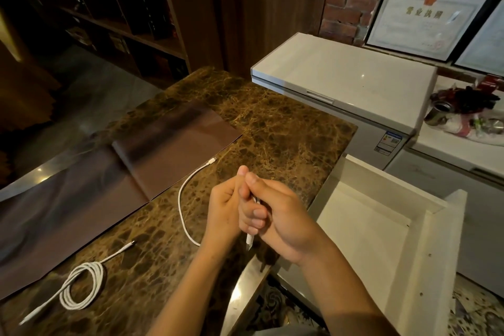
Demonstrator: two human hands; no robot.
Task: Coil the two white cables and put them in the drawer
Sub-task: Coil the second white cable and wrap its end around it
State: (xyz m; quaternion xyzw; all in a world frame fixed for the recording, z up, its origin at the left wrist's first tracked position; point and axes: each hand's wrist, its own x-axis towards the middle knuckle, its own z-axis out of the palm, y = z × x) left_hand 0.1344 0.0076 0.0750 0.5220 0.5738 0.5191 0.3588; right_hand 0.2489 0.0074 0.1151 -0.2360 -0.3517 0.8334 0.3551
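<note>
One white cable (pixel 81 288) lies coiled on the marble counter at the lower left, both its ends sticking out. A second white cable (pixel 183 199) curves loose across the counter from its far plug to my hands. My left hand (pixel 226 213) and my right hand (pixel 283 215) are pressed together above the counter's right edge, both closed around this cable; its near plug (pixel 249 242) hangs out below them. The white drawer (pixel 381 240) stands pulled out to the right of my hands, with nothing inside that I can see.
A brown mat (pixel 114 172) covers the left part of the brown marble counter (pixel 272 128). A white chest freezer (pixel 354 82) stands behind the drawer. Framed certificates (pixel 425 19) lean against the brick wall. Dark shelves fill the far left.
</note>
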